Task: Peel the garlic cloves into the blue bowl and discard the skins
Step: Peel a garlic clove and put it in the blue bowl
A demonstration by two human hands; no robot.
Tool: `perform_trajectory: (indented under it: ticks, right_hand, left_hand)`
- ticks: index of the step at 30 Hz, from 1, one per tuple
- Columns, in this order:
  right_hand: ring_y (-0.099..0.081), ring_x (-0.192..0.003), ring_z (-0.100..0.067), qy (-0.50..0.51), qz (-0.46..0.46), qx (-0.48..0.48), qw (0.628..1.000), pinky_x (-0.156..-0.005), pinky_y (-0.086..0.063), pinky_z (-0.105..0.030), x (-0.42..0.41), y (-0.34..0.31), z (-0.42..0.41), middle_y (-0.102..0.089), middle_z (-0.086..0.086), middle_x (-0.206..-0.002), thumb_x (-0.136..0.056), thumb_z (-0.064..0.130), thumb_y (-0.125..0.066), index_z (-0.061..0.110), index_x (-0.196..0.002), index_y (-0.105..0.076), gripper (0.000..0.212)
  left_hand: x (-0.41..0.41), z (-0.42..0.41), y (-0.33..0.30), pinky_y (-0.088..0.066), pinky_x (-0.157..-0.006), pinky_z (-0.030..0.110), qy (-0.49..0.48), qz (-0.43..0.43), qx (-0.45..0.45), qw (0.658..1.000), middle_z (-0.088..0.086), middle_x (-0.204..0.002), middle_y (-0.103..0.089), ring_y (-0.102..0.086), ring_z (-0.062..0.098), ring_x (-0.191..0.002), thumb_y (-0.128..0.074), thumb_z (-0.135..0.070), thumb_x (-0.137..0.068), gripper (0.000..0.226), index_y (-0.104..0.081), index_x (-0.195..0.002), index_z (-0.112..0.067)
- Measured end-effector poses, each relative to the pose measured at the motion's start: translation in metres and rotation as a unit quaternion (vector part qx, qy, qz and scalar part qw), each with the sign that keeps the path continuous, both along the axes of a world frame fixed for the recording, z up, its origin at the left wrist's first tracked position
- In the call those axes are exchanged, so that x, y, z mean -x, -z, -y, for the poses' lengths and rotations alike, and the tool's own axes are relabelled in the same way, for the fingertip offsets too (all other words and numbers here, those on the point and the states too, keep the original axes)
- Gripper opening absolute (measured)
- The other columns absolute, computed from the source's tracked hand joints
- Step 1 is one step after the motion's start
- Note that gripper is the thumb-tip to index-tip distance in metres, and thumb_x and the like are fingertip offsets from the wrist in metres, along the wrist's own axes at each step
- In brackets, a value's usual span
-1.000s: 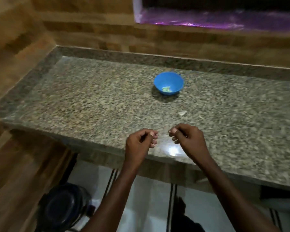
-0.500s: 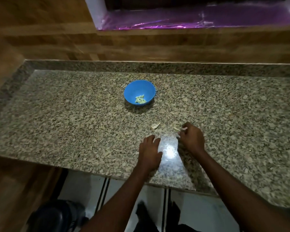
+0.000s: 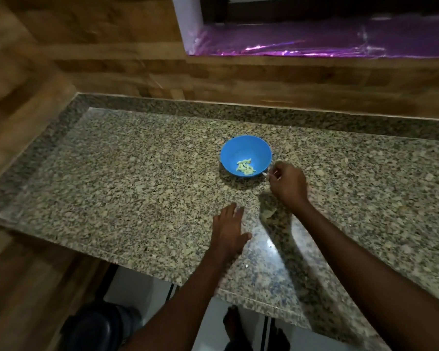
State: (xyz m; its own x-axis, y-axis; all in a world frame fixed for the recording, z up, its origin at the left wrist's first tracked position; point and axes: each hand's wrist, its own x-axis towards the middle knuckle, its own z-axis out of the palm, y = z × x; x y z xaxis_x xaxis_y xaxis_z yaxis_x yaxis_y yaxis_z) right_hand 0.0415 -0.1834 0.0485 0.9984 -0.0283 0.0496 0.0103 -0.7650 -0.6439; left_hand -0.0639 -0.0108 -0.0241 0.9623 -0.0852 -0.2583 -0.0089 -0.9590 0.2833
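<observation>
Beside blue bowl (image 3: 245,155), right hand (image 3: 288,184) pinching skin (image 3: 264,174)

Worktop (image 3: 137,188) is showing speckled granite: beige, grey and black flecks, with a darker grey border band. Bowl (image 3: 246,155) is showing plain bright blue, unpatterned. Garlic cloves (image 3: 245,166) inside are reading pale yellow-green. Wall (image 3: 112,59) is showing brown wood-grain panels. Sill covering (image 3: 327,41) is glinting glossy purple-magenta. Floor (image 3: 134,287) is showing white tile.
</observation>
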Motion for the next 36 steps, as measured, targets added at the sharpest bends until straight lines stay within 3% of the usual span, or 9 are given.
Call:
perform_trajectory:
  ticks: [9, 13, 20, 24, 26, 28, 31, 34, 36]
  right_hand:
    - [-0.069, -0.093, -0.029, -0.042, -0.054, 0.054, 0.996, -0.075, -0.052, -0.033, -0.078, -0.005, -0.067, -0.074, -0.010, -0.099, -0.088, 0.018, -0.069, 0.021, -0.105, -0.074, 0.018]
    - [-0.067, -0.078, -0.032, 0.062, -0.013, 0.036, 0.997, -0.061, -0.043, -0.029, -0.030, 0.000, -0.041, -0.071, -0.012, -0.080, -0.090, 0.033, -0.068, 0.013, -0.089, -0.071, 0.020]
    - [-0.066, -0.095, -0.033, 0.070, -0.185, 0.150, 0.969, -0.067, -0.043, -0.031, 0.050, 0.049, -0.028, -0.068, -0.013, -0.097, -0.087, 0.047, -0.069, 0.012, -0.097, -0.059, 0.037]
    - [-0.066, -0.088, -0.031, 0.084, -0.175, 0.072, 0.978, -0.069, -0.048, -0.033, 0.054, 0.056, -0.023, -0.069, -0.010, -0.087, -0.083, 0.034, -0.074, 0.016, -0.085, -0.061, 0.022]
    - [-0.067, -0.078, -0.024, 0.090, -0.167, -0.012, 0.982, -0.067, -0.048, -0.031, 0.059, 0.055, -0.015, -0.069, -0.004, -0.077, -0.081, 0.028, -0.075, 0.017, -0.080, -0.063, 0.016]
    - [-0.067, -0.064, -0.013, 0.087, -0.157, -0.102, 0.978, -0.061, -0.047, -0.026, 0.068, 0.045, -0.004, -0.070, 0.000, -0.067, -0.080, 0.024, -0.078, 0.018, -0.078, -0.066, 0.013]
    - [-0.069, -0.054, -0.023, 0.045, -0.140, -0.249, 0.957, -0.055, -0.052, -0.026, 0.087, 0.018, 0.011, -0.071, -0.014, -0.063, -0.087, 0.015, -0.076, 0.014, -0.087, -0.069, 0.007]
    - [-0.069, -0.058, -0.032, 0.024, -0.102, -0.344, 0.933, -0.060, -0.060, -0.042, 0.102, -0.013, 0.021, -0.071, -0.023, -0.072, -0.090, 0.003, -0.070, 0.003, -0.097, -0.070, 0.007]
    - [-0.071, -0.062, -0.034, 0.022, -0.069, -0.360, 0.930, -0.063, -0.062, -0.044, 0.107, -0.027, 0.029, -0.073, -0.020, -0.076, -0.092, 0.002, -0.068, 0.000, -0.101, -0.071, 0.009]
  left_hand:
    - [-0.001, -0.004, -0.002, -0.023, -0.115, 0.048, 0.000, 0.000, 0.015, 1.000, 0.004, -0.165, -0.019, -0.020, 0.026, -0.148, -0.063, -0.055, -0.089, 0.086, -0.024, -0.158, -0.022]
    - [0.000, -0.003, -0.001, -0.026, -0.113, 0.046, -0.001, 0.011, 0.010, 1.000, 0.004, -0.164, -0.021, -0.024, 0.026, -0.147, -0.065, -0.056, -0.088, 0.087, -0.025, -0.157, -0.022]
    - [-0.001, -0.005, -0.003, -0.027, -0.113, 0.046, 0.003, 0.024, 0.013, 1.000, 0.005, -0.163, -0.023, -0.026, 0.027, -0.146, -0.063, -0.055, -0.090, 0.085, -0.025, -0.157, -0.021]
    - [0.002, -0.003, -0.008, -0.025, -0.114, 0.047, 0.008, 0.016, 0.010, 1.000, 0.007, -0.164, -0.021, -0.022, 0.028, -0.147, -0.061, -0.049, -0.093, 0.080, -0.024, -0.157, -0.020]
    - [0.001, -0.002, -0.010, -0.027, -0.113, 0.044, -0.018, 0.015, 0.061, 0.998, 0.005, -0.160, -0.030, -0.027, 0.027, -0.145, -0.064, -0.041, -0.093, 0.066, -0.040, -0.151, -0.021]
    - [0.000, 0.000, -0.015, -0.041, -0.106, 0.035, -0.078, 0.031, 0.214, 0.973, 0.004, -0.141, -0.053, -0.048, 0.025, -0.132, -0.069, -0.028, -0.090, 0.044, -0.062, -0.133, -0.020]
    - [0.005, 0.014, -0.039, -0.061, -0.079, 0.042, -0.166, -0.021, 0.472, 0.866, -0.001, -0.108, -0.071, -0.070, 0.023, -0.095, -0.070, -0.017, -0.090, 0.026, -0.073, -0.114, -0.025]
    - [0.008, 0.029, -0.065, -0.061, -0.068, 0.040, -0.140, -0.037, 0.559, 0.817, 0.001, -0.085, -0.076, -0.072, 0.017, -0.075, -0.071, -0.013, -0.092, 0.018, -0.076, -0.108, -0.020]
    - [0.008, 0.040, -0.078, -0.062, -0.071, 0.037, -0.140, -0.038, 0.597, 0.789, 0.008, -0.086, -0.076, -0.072, 0.017, -0.077, -0.072, -0.008, -0.091, 0.019, -0.076, -0.109, -0.011]
